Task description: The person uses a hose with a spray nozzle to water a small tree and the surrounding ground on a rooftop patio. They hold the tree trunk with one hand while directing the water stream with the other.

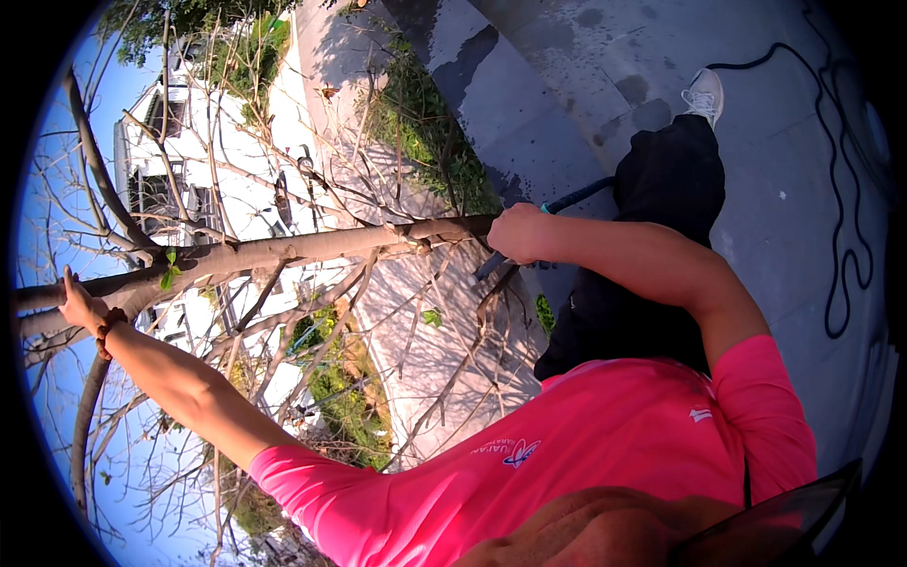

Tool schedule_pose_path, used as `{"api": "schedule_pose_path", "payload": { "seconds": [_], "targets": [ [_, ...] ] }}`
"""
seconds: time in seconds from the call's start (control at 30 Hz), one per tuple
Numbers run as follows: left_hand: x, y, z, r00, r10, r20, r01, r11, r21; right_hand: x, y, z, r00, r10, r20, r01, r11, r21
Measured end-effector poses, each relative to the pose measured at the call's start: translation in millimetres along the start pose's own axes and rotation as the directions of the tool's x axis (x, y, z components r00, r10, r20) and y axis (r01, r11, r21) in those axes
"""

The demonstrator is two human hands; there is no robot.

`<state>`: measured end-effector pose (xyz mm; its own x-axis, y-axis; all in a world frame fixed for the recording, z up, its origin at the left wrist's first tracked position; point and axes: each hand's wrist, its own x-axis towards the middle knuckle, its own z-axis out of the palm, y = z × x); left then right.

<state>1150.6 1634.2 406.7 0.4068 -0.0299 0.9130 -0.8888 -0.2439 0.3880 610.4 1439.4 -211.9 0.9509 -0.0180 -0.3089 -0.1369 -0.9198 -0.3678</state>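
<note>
My left hand (79, 304) is at the far left, its fingers laid round a bare grey-brown tree branch (312, 248). A beaded bracelet (113, 326) circles that wrist. The branch runs across toward the middle, with many thin leafless twigs off it. Next to its right end, my right hand (520, 233) is closed round a dark tube (581, 194) with a teal band beside the fist. A short dark end of the tube pokes out below the fist; its exact kind is unclear.
A black hose (839, 189) lies in loops on the grey paving at the right, near my white shoe (705, 94). Wet patches mark the paving. Low green shrubs (416, 113) border a sunlit path (425, 350). White buildings (189, 142) stand beyond the twigs.
</note>
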Motion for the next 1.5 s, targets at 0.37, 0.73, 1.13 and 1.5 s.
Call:
{"api": "schedule_pose_path", "payload": {
  "seconds": [0.37, 0.73, 1.13, 1.5],
  "targets": [
    [6.9, -5.7, -4.6, 1.000, 0.021, -0.020, -0.021, 1.000, 0.007, 2.2, 11.0, -15.2, 0.956, 0.115, -0.272, -0.069, 0.983, 0.172],
    [11.1, -4.1, -10.2, 0.996, 0.055, 0.072, -0.053, 0.998, -0.031, 6.4, 12.7, -8.7, 0.981, 0.052, -0.184, -0.034, 0.994, 0.100],
    [12.4, -5.7, -17.9, 0.993, 0.097, 0.063, -0.094, 0.994, -0.055, -9.6, -5.5, -15.4, 0.999, -0.018, 0.038, 0.020, 0.999, -0.043],
    [8.0, -2.0, -8.1, 0.999, 0.049, 0.021, -0.049, 0.999, -0.006, 0.2, 1.5, -3.5, 0.998, -0.025, -0.061, 0.023, 0.999, -0.025]
  ]
}}
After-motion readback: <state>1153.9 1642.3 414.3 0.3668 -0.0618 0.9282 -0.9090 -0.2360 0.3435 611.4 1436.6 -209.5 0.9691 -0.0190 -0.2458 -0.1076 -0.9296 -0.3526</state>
